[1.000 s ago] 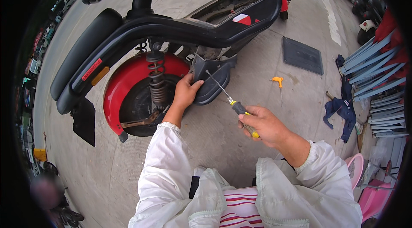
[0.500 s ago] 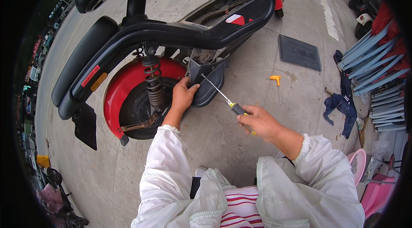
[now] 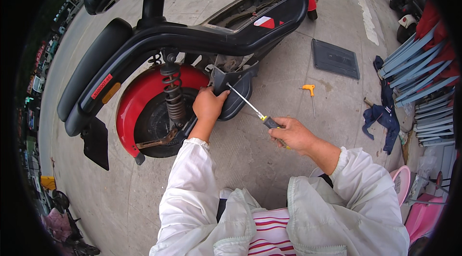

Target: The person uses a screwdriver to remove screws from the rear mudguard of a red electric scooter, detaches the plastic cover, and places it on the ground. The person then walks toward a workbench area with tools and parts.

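Observation:
A black electric scooter with a red rear fender stands in front of me. Below its deck is a black plastic cover, whose left edge my left hand grips, the fingertips partly hidden behind it. The thumb points at the tip of a screwdriver. My right hand is closed around its grey and yellow handle. The screwdriver slants up and left, its tip against the cover's upper part; any screw there is too small to make out.
An orange-handled hex key and a flat black panel lie on the concrete to the right. Farther right are dark blue cloth and stacked grey-blue slatted chairs. An open compartment shows in the scooter's deck.
My left hand has shifted slightly right, its thumb now nearer the screwdriver's tip. My right hand, still around the handle, has moved a little to the right.

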A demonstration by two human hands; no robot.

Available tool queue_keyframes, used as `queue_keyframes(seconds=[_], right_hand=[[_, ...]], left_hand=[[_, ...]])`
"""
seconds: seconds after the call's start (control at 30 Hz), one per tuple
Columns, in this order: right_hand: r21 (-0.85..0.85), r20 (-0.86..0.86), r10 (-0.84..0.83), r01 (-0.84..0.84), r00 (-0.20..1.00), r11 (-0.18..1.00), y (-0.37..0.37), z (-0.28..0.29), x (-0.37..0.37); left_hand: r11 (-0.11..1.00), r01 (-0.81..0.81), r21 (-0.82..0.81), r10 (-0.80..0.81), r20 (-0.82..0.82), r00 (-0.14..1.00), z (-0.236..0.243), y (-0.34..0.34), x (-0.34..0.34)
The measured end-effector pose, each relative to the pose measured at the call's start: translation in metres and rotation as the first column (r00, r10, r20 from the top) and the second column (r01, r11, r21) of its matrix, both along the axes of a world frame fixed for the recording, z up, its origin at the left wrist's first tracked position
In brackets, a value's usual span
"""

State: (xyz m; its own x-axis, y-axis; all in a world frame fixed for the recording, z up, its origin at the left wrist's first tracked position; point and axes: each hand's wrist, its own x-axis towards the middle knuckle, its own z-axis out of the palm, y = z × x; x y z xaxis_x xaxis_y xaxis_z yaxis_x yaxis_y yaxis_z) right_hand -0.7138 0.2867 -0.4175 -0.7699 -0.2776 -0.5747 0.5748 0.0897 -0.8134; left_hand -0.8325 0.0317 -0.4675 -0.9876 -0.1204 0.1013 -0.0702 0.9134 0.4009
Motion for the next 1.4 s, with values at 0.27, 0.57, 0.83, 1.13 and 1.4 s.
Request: queue_keyframes(seconds=[0.27,0.57,0.83,1.13,1.4], right_hand=[[0.028,0.016,0.094,-0.095,0.995,0.995,0.015,-0.027,-0.004],[-0.098,-0.058,0.17,-0.175,0.984,0.98,0.065,-0.113,-0.014],[-0.071,-0.002,0.131,-0.131,0.991,0.989,0.134,-0.143,0.009],[-0.032,-0.005,0.042,-0.042,0.999,0.999,0.188,-0.196,0.084],[0.073,-0.003,-0.027,0.027,1.0,0.997,0.199,-0.213,0.101]], left_hand=[[0.977,0.012,0.214,-0.019,0.031,0.999,-0.012,-0.004,-0.001],[0.959,0.034,0.282,-0.063,0.095,0.993,-0.015,0.02,0.018],[0.912,0.199,0.359,-0.169,-0.113,0.979,-0.042,0.087,0.043],[0.876,0.403,0.266,-0.345,-0.238,0.908,-0.094,0.139,0.109],[0.815,0.569,0.106,-0.539,-0.22,0.813,-0.092,0.152,0.127]])
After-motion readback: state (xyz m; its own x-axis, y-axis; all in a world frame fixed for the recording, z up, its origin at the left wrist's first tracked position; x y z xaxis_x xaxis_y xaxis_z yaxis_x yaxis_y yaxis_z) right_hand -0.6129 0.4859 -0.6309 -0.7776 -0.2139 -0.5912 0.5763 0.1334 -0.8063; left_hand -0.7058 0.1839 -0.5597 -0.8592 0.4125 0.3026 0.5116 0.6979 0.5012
